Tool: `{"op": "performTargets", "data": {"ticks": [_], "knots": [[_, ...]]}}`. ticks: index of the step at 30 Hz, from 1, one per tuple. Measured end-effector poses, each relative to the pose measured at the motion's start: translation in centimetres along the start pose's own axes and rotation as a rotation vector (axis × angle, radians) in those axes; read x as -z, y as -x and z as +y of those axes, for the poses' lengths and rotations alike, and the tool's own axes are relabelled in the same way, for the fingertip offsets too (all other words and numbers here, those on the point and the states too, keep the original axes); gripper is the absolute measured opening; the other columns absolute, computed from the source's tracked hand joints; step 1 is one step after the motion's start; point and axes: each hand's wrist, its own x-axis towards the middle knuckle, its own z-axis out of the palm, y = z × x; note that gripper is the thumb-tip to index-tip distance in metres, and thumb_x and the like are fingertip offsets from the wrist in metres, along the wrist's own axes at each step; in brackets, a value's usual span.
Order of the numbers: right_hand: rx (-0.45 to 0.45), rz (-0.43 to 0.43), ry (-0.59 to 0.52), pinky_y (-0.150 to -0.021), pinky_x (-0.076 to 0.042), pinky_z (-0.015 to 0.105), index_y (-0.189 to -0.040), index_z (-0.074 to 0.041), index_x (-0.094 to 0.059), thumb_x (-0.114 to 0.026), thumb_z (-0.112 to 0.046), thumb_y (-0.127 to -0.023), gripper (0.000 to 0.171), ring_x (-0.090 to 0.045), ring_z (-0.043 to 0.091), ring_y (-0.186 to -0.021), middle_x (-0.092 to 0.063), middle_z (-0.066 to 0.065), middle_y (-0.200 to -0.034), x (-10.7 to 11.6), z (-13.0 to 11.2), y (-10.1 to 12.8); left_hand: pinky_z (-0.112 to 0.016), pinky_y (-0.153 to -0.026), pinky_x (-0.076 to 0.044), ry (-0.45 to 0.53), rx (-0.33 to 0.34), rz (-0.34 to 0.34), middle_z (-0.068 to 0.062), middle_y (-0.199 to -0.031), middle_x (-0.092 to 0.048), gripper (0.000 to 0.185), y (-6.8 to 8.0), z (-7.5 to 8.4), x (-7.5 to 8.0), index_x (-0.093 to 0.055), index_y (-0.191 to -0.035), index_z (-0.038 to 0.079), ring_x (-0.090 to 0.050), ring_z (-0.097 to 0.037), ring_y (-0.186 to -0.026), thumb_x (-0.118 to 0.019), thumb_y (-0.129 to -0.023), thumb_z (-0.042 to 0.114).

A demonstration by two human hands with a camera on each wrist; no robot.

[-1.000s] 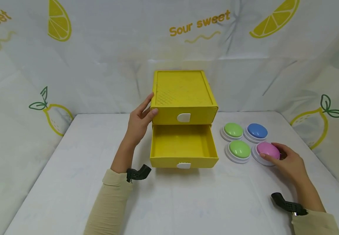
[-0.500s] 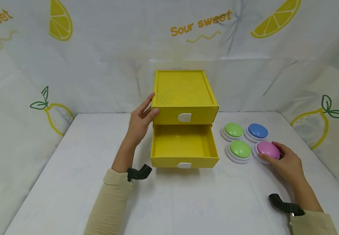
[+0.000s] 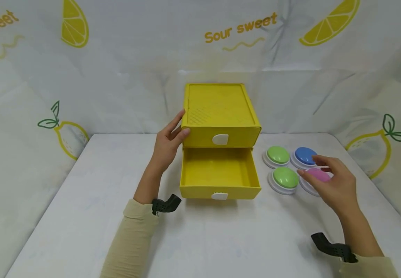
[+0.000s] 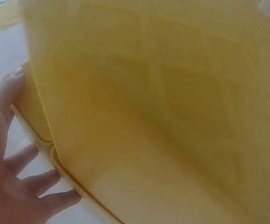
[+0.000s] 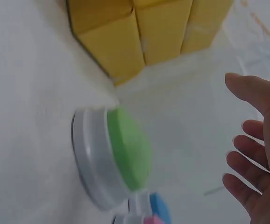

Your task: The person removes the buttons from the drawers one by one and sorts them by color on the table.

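Observation:
A yellow two-drawer box (image 3: pixel 221 104) stands on the table, its lower drawer (image 3: pixel 220 193) pulled out and bare inside, the upper one pushed in. My left hand (image 3: pixel 165 148) rests against the box's left front corner, thumb on the front, fingers along the side; the left wrist view shows fingertips (image 4: pixel 67 200) right at the edge. To the right stand round push buttons with white bases: a pink button (image 3: pixel 317 174), a blue button (image 3: pixel 305 155), a rear green button (image 3: pixel 278 154) and a front green button (image 3: pixel 285 177). Over the pink one hovers my right hand (image 3: pixel 337 185), fingers spread, holding nothing.
Behind the table (image 3: pixel 92 231) hangs a white cloth (image 3: pixel 134 77) printed with lemons and lettering. White tabs (image 3: pixel 220 139) mark the drawer fronts. Each wrist wears a black camera mount (image 3: pixel 166 203).
My right hand has let go of the pink button and risen above it, moving slightly left. The left hand keeps its place on the box. The head view shifts a little.

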Motion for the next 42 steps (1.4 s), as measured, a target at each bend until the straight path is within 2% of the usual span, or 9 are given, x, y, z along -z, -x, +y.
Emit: {"op": "performTargets", "data": {"ticks": [3, 8, 14, 17, 21, 24, 28, 31, 42], "knots": [[0.189, 0.071, -0.113, -0.090, -0.036, -0.003, -0.117, 0.000, -0.070, -0.089, -0.006, -0.074, 0.047, -0.051, -0.016, -0.099, -0.065, -0.013, -0.106, -0.4, -3.2, 0.4, -0.036, -0.117, -0.044, -0.006, -0.005, -0.002, 0.015, -0.164, -0.034, 0.057, 0.0, 0.0, -0.1, -0.041, -0.155, 0.036, -0.047, -0.016, -0.146, -0.061, -0.103, 0.023], [0.389, 0.045, -0.159, -0.089, -0.043, -0.002, -0.104, -0.003, -0.075, -0.091, 0.003, -0.065, 0.042, -0.057, -0.011, -0.093, -0.073, 0.006, -0.094, -1.4, -7.7, 1.8, -0.037, -0.117, -0.043, -0.022, -0.001, 0.004, 0.015, -0.164, -0.034, 0.056, 0.0, 0.0, -0.1, -0.041, -0.154, 0.038, -0.046, -0.016, -0.146, -0.060, -0.103, 0.024], [0.495, -0.016, -0.182, -0.086, -0.047, 0.000, -0.098, -0.007, -0.078, -0.091, 0.001, -0.065, 0.036, -0.066, 0.004, -0.087, -0.077, 0.005, -0.091, -2.5, -11.7, 4.3, -0.037, -0.118, -0.043, -0.018, 0.005, 0.000, 0.016, -0.163, -0.034, 0.056, -0.1, -0.2, -0.1, -0.042, -0.153, 0.040, -0.046, -0.014, -0.146, -0.061, -0.102, 0.027], [0.556, -0.032, -0.185, -0.089, -0.047, 0.001, -0.096, -0.007, -0.078, -0.088, -0.022, -0.079, 0.024, -0.069, 0.013, -0.086, -0.077, 0.004, -0.091, -3.1, -13.1, 5.4, -0.037, -0.118, -0.043, -0.021, 0.005, 0.002, 0.016, -0.163, -0.035, 0.056, 0.0, -0.1, -0.1, -0.042, -0.153, 0.040, -0.046, -0.014, -0.146, -0.061, -0.102, 0.026], [0.622, 0.014, -0.211, -0.092, -0.048, 0.003, -0.093, -0.008, -0.079, -0.066, -0.052, -0.093, 0.046, -0.069, 0.016, -0.084, -0.076, 0.003, -0.089, -3.8, -14.5, 6.3, -0.038, -0.117, -0.043, -0.022, 0.002, 0.010, 0.016, -0.163, -0.035, 0.056, 0.0, 0.0, 0.0, -0.042, -0.153, 0.040, -0.047, -0.015, -0.146, -0.061, -0.102, 0.025], [0.614, 0.008, -0.224, -0.089, -0.050, 0.003, -0.093, -0.011, -0.080, -0.066, -0.051, -0.093, 0.042, -0.069, 0.014, -0.082, -0.077, 0.000, -0.088, -4.1, -15.2, 6.7, -0.037, -0.117, -0.044, -0.017, 0.001, 0.001, 0.016, -0.163, -0.034, 0.056, -0.1, 0.1, 0.0, -0.041, -0.153, 0.039, -0.046, -0.015, -0.146, -0.061, -0.102, 0.026], [0.559, -0.072, -0.190, -0.079, -0.054, 0.006, -0.095, -0.013, -0.080, -0.086, -0.024, -0.081, 0.019, -0.073, 0.014, -0.082, -0.078, -0.003, -0.089, -4.6, -16.0, 6.9, -0.037, -0.118, -0.043, -0.013, 0.002, -0.002, 0.015, -0.164, -0.033, 0.056, 0.0, 0.1, 0.0, -0.041, -0.154, 0.038, -0.045, -0.015, -0.147, -0.060, -0.103, 0.024], [0.560, -0.060, -0.156, -0.070, -0.058, 0.012, -0.093, -0.012, -0.081, -0.092, -0.008, -0.069, 0.027, -0.075, 0.013, -0.078, -0.079, -0.003, -0.086, -5.3, -16.4, 7.0, -0.037, -0.118, -0.043, -0.010, 0.007, -0.003, 0.014, -0.164, -0.033, 0.056, 0.1, 0.1, 0.1, -0.040, -0.154, 0.037, -0.044, -0.016, -0.147, -0.059, -0.103, 0.024], [0.568, -0.009, -0.152, -0.061, -0.054, 0.011, -0.086, -0.012, -0.081, -0.092, -0.006, -0.067, 0.022, -0.070, 0.005, -0.066, -0.078, -0.006, -0.078, -7.6, -16.1, 7.2, -0.037, -0.117, -0.044, -0.024, 0.001, 0.000, 0.016, -0.164, -0.033, 0.056, 0.0, 0.0, 0.0, -0.041, -0.154, 0.040, -0.045, -0.015, -0.147, -0.060, -0.103, 0.027]]}}
